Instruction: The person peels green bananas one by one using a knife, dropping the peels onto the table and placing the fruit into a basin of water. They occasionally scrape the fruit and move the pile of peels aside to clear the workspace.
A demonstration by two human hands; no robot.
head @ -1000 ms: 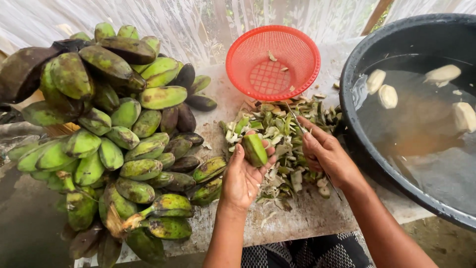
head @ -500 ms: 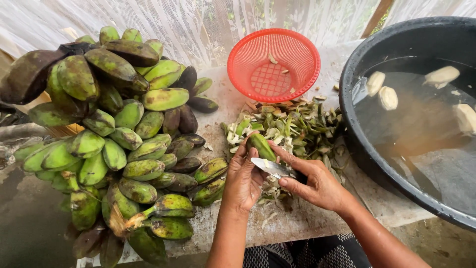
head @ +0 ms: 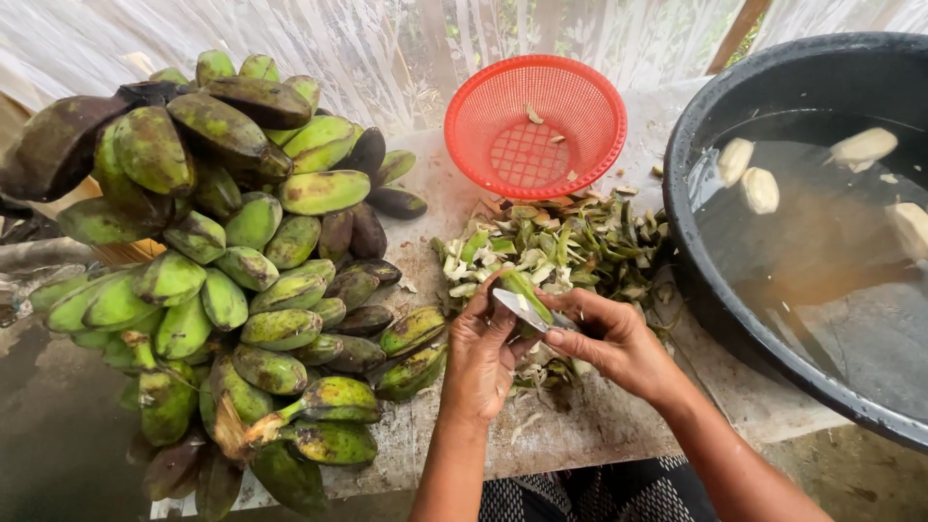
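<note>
Head view: the left hand [head: 480, 356] has its fingers wrapped around a green banana [head: 523, 288]. The right hand [head: 607, 343] has its fingers pinching a knife [head: 523, 311] whose blade lies against the banana, just short of the peel heap [head: 561, 244].

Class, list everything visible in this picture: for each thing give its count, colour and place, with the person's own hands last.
banana bunch: one large pile, green with dark patches, left
basket: one, red, top centre
peelings: a heap, green, below the basket
basin: one, black, filled with water, right
peeled bananas: at least four, pale, floating in the basin
table: one, grey
banana: one, green, in the left hand
knife: one, silver blade, in the right hand
</note>
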